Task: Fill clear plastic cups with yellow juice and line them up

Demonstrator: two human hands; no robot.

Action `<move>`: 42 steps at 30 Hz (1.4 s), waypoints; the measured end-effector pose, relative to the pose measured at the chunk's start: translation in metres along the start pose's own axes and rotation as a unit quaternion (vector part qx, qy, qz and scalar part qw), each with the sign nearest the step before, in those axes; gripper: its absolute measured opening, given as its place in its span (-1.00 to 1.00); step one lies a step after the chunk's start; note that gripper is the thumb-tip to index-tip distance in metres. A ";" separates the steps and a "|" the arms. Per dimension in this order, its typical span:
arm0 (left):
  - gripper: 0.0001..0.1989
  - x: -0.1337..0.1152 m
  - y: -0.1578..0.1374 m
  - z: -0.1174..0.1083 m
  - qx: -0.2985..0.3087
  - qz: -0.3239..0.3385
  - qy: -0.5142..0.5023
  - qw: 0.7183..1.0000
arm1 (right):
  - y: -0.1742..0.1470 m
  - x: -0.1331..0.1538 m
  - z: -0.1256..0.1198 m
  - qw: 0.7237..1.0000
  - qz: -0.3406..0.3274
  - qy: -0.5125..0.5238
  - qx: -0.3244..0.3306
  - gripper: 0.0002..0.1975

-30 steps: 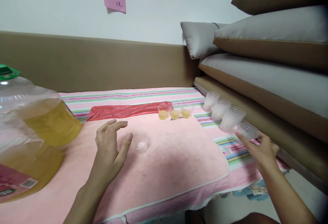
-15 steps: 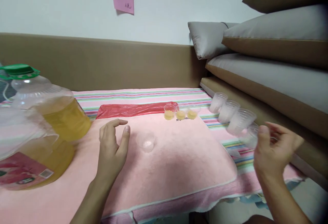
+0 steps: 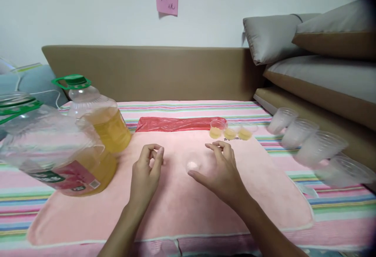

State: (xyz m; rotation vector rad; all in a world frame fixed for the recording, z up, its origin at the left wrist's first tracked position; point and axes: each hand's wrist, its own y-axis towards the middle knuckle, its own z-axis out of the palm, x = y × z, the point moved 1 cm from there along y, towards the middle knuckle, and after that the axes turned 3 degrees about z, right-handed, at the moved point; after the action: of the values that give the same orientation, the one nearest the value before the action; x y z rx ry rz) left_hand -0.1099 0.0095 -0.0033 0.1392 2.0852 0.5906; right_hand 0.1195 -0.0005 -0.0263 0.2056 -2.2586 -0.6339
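A small clear plastic cup [image 3: 192, 165] stands on the pink mat [image 3: 176, 210] between my hands. My right hand [image 3: 221, 171] reaches in from the cup's right, thumb and fingers spread around its near and right side. Whether the fingers touch the cup, I cannot tell. To the left of the cup, my left hand [image 3: 148, 169] hovers above the mat, fingers loosely curled and nothing visible in it. Behind them, near the mat's far edge, stand three small cups [image 3: 230, 133] with a little yellow liquid.
Two large jugs [image 3: 108, 131] of yellow liquid with green tops are on the left. Several stacks of clear cups [image 3: 320, 147] stand or lean at the right, beside piled cushions [image 3: 331, 75]. A red plastic bag [image 3: 176, 124] lies along the mat's far edge.
My right hand has moved left from beside the cup stacks to the single clear cup. My view has turned left. The left hand stays near the cup's left side.
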 end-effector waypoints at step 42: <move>-0.75 -0.001 -0.014 -0.005 0.072 0.005 0.019 0.997 | -0.001 -0.014 -0.009 0.991 0.099 0.010 0.092 -0.44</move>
State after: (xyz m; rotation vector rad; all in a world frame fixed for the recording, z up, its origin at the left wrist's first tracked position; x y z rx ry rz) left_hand -0.1116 -0.0053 -0.0063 0.2228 2.1648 0.4513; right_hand 0.1360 -0.0004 -0.0307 0.0756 -2.2832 -0.3190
